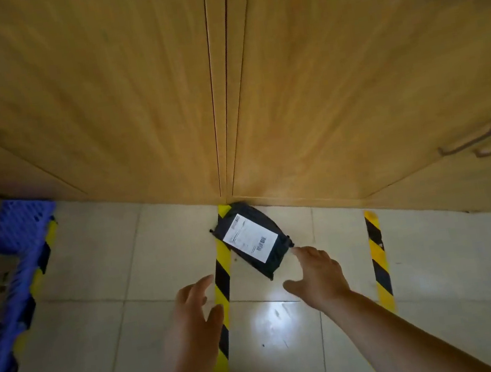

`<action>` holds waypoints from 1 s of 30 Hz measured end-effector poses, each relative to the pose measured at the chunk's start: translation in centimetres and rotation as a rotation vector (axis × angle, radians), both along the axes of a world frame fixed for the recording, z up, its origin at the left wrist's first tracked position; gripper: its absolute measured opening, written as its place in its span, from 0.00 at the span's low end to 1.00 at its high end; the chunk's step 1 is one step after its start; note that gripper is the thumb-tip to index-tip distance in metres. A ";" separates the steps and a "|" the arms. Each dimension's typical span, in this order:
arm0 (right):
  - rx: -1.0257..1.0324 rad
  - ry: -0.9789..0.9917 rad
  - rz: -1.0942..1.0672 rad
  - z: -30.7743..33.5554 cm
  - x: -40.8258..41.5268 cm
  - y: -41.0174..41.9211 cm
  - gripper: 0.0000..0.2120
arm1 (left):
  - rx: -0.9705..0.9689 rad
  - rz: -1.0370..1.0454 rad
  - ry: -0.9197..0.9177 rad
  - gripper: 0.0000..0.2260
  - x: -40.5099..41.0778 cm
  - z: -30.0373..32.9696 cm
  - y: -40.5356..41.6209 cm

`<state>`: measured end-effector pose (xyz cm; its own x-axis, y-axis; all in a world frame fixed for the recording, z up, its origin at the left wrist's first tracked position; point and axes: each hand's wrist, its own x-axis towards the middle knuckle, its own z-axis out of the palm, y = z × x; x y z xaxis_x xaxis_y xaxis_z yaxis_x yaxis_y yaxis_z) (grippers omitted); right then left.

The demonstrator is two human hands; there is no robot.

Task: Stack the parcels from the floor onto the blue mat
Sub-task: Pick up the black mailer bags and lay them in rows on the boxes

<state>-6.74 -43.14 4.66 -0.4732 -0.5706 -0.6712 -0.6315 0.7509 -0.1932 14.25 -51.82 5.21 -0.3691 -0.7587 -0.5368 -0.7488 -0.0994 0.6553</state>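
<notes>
1. A dark parcel (253, 241) is seen lying flat on the pale tiled floor (98, 269), with its far edge against the foot of a wooden cupboard (130, 91).
2. A white label (250, 237) is stuck on the upper face of the parcel, and barcodes are printed on it.
3. The left part of the parcel is laid over the far end of a yellow and black tape strip (221, 290) that runs along the floor toward the camera.
4. A second striped tape strip (378, 258) is set on the floor well to the right of the parcel.
5. The left hand (197, 309) is held above the floor near the parcel's near-left side, with fingers relaxed and spread; nothing is held in it and the parcel is not touched.
6. The right hand (316, 273) is stretched out with fingers loosely spread, and its longest fingertip is placed just beside the parcel's right corner; whether contact is made cannot be told.
7. A blue mat (14, 275) with a grid surface is visible at the left edge, well apart from the parcel, and blurred light-coloured items are resting on it.
8. Two metal handles (480, 140) are fixed on the cupboard at the right.
</notes>
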 end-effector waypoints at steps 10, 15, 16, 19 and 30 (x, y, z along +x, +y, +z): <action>0.040 0.106 -0.067 -17.6 -3.4 -4.5 0.27 | -0.255 -0.211 -0.137 0.21 -1.3 -7.6 -3.8; 0.076 0.156 -0.157 -21.8 -3.9 -7.4 0.24 | -0.381 -0.290 -0.202 0.21 -2.6 -7.5 -7.0; 0.090 0.164 -0.183 -22.3 -3.9 -7.8 0.24 | -0.407 -0.300 -0.218 0.21 -2.8 -7.4 -7.6; 0.157 0.220 -0.225 -23.2 -3.6 -8.7 0.23 | -0.438 -0.313 -0.245 0.21 -3.3 -7.2 -8.5; -0.128 0.027 -0.372 -20.6 -0.7 -8.4 0.06 | -0.317 -0.261 -0.256 0.19 -3.6 -7.0 -8.5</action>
